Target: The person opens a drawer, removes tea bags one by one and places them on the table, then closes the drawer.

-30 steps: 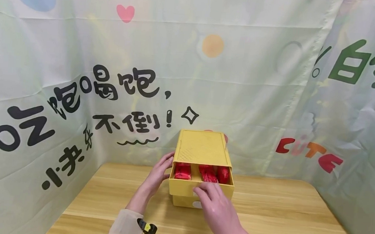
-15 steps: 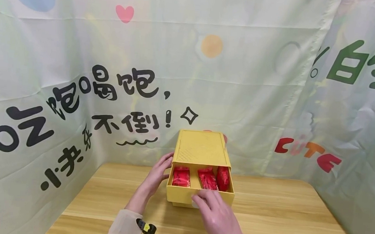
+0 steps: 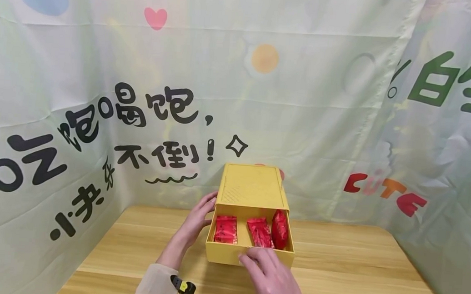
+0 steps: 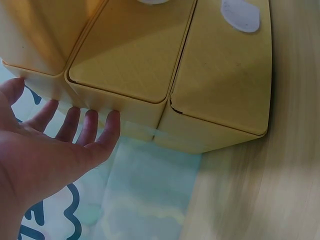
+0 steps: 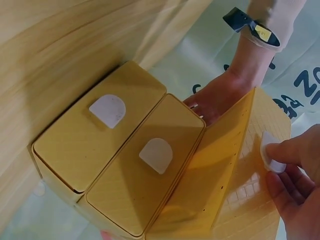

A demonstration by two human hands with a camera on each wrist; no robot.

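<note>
A yellow drawer unit [image 3: 253,184] with three stacked drawers stands on the table, its top drawer [image 3: 221,254] pulled well out. Thumb and fingers of my right hand [image 3: 273,279] pinch the white drawer handle [image 5: 270,152] on that drawer's front. Inside it lie two flat red packets [image 3: 226,229] [image 3: 260,232], with a third red packet [image 3: 280,230] leaning against the right wall. My left hand [image 3: 195,220] rests its spread fingertips on the unit's left side, as the left wrist view shows. The two lower drawers are closed, each with a white handle [image 5: 156,155].
The wooden table [image 3: 345,273] extends to both sides of the unit. Behind it and at the sides hangs a pale printed cloth [image 3: 311,125], close to the unit's back. A black band [image 3: 183,287] is on the left sleeve.
The top drawer has slid out toward me with my right hand on its handle, bringing the red packets into fuller view. My left hand stays at the unit's side.
</note>
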